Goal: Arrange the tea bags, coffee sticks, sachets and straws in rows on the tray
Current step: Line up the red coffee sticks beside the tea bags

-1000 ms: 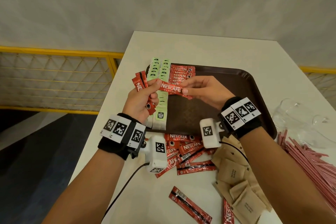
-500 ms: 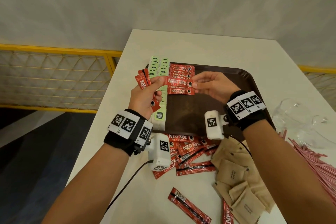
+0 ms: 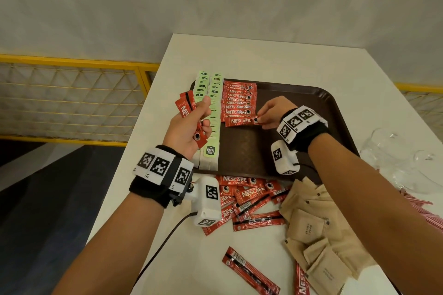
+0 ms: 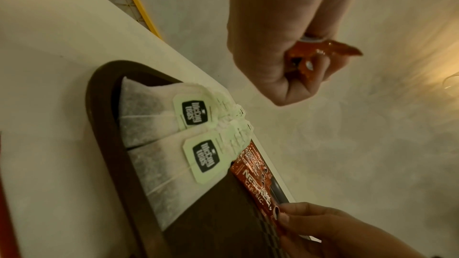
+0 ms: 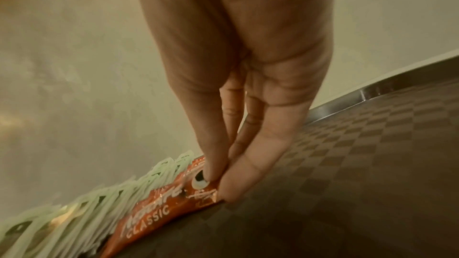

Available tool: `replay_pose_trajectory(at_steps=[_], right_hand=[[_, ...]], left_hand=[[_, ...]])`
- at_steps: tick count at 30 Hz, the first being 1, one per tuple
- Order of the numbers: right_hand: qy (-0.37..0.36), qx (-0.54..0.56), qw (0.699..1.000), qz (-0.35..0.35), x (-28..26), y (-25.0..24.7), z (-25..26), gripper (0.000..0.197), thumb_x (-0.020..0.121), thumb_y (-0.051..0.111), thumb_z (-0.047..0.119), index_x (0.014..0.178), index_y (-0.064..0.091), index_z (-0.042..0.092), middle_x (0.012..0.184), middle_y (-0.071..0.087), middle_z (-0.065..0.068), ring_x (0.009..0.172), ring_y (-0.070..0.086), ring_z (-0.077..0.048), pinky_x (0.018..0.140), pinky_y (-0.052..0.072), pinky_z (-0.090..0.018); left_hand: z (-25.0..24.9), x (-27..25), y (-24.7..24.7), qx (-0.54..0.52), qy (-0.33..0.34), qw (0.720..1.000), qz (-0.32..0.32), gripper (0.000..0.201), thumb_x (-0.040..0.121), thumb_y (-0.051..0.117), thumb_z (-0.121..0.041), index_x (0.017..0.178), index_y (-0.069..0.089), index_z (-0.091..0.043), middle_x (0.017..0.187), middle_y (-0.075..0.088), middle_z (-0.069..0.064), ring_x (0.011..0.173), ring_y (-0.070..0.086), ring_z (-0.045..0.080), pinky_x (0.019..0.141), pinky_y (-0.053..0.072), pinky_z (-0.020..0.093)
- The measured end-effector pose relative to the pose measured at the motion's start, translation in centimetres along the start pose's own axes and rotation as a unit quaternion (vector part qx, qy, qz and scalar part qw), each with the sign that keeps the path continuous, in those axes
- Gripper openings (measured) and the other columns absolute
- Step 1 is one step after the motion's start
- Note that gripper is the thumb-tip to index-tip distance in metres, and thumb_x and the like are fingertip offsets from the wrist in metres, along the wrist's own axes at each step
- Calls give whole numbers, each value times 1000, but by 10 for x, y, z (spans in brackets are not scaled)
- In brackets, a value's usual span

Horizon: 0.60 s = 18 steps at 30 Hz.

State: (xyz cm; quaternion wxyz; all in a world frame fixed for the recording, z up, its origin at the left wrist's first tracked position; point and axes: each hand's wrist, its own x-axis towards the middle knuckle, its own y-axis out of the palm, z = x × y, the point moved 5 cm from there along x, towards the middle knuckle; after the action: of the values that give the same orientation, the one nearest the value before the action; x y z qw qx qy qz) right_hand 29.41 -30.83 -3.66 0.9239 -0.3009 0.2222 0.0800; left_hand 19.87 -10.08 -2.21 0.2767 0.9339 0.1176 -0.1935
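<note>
Pinching grip of right hand (image 3: 271,112) on coffee stick (image 3: 241,121); left hand (image 3: 189,127) seemingly clutching spare sticks (image 3: 185,109).

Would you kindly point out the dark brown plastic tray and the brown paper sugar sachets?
Dark brown plastic tray (image 3: 299,112), head view, bare floor.
Brown paper sugar sachets (image 3: 308,225), head view, one sachet's face.

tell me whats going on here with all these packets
A person is sorting drink supplies onto a brown tray. The right hand pinches one coffee stick at the near end of the red row, beside two rows of tea bags. The left hand grips spare coffee sticks. Brown sachets and straws lie on the table.
</note>
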Motion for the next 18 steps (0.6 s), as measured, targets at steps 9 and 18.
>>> replay_pose_trajectory(at_steps=[9,18], right_hand=[[0,-65,998,19,8,11,3,12,75,75,5,77,63,8,100,69,-18,94,66,-30,89,53,-46],[9,-95,995,-15,8,13,5,22,75,76,11,76,54,13,99,67,-14,101,64,-29,90,52,-45]], left_hand=[[5,1,1,-14,-38,999,15,25,85,62,-38,89,59,-14,50,47,-7,44,46,3,45,43,15],[9,2,7,-16,-72,996,48,33,85,57,-46,92,54,-14,48,43,-7,38,42,3,38,38,12]])
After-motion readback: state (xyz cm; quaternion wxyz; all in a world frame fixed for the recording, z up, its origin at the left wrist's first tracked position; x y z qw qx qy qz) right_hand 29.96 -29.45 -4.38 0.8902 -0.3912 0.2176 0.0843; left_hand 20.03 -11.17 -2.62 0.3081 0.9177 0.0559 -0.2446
